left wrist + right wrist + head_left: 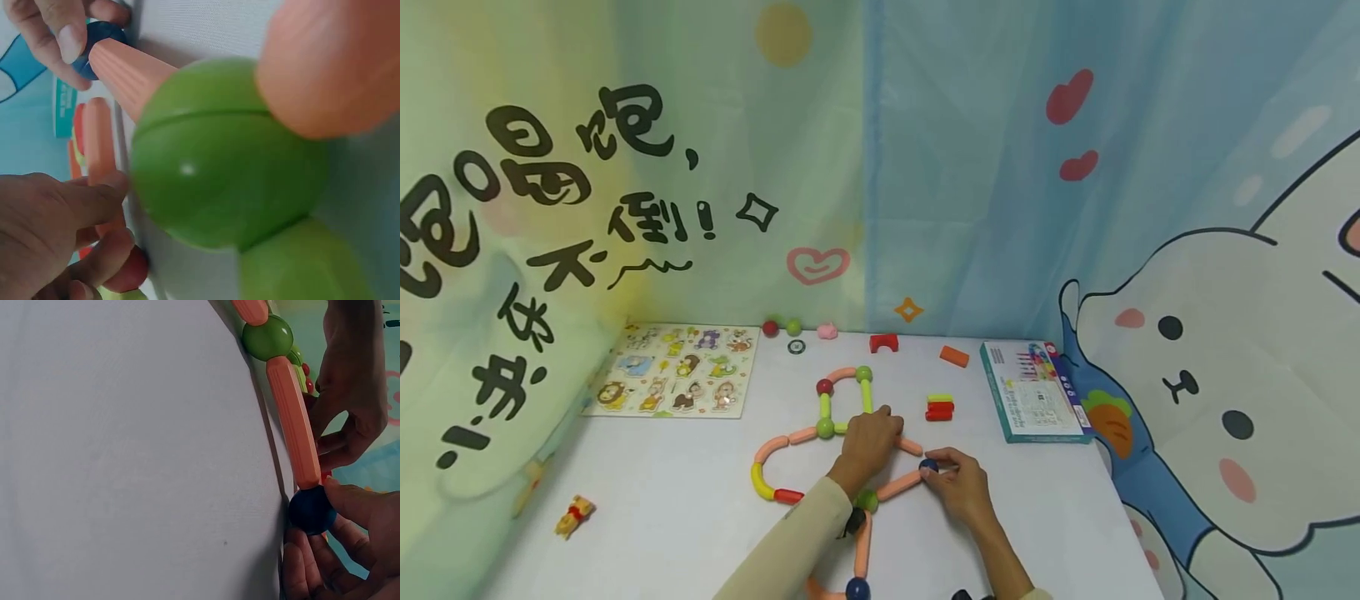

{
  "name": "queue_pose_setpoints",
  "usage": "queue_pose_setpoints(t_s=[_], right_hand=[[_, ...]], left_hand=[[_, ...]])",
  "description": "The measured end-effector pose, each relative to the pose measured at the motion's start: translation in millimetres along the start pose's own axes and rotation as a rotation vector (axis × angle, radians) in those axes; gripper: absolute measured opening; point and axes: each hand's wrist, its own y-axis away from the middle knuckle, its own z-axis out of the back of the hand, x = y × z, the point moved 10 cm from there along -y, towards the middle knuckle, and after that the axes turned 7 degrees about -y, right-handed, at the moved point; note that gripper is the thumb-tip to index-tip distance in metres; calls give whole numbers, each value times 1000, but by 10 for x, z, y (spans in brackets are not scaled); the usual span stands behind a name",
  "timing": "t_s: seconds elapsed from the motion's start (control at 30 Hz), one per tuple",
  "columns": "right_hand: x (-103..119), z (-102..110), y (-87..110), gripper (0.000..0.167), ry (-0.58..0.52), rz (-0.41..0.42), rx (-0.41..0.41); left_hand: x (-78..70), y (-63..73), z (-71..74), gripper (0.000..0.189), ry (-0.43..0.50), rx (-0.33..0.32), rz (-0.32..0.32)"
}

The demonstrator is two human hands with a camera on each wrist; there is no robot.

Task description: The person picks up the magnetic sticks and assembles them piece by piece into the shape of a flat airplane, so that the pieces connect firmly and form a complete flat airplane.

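Observation:
A stick figure of magnetic rods and balls lies on the white table. My left hand [868, 442] grips a peach rod [99, 140] near its upper middle, and the rod's far end sticks out to the right. A red ball [130, 270] shows by that hand's fingertips. With thumb and fingers, my right hand [961, 490] pinches a dark blue ball [312, 510]. Another peach rod [295, 422] joins this ball to a green ball [269, 337] at the figure's middle. The left forearm covers part of the figure in the head view.
An animal picture board [673, 371] lies at the back left, a boxed set [1036, 392] at the back right. Spare red and yellow rods [940, 408], an orange block [954, 357] and a red arch [883, 342] lie behind. A small bear toy [575, 517] is at left.

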Motion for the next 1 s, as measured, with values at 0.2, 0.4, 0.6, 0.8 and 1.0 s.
queue_pose_setpoints(t_s=[0.2,0.4,0.6,0.8,1.0], right_hand=[[53,-63,-57,28,-4,13,-14],[136,-120,-96,29,-20,40,-42],[172,-172,-109,28,-16,48,-81],[233,-281,-103,29,-30,72,-45],[279,-342,-140,30,20,115,26]], left_hand=[[137,43,-12,11,153,29,50],[257,63,-70,16,215,58,69],[346,106,-52,17,228,60,68],[451,140,-75,14,261,60,88],[555,160,-104,16,279,56,109]])
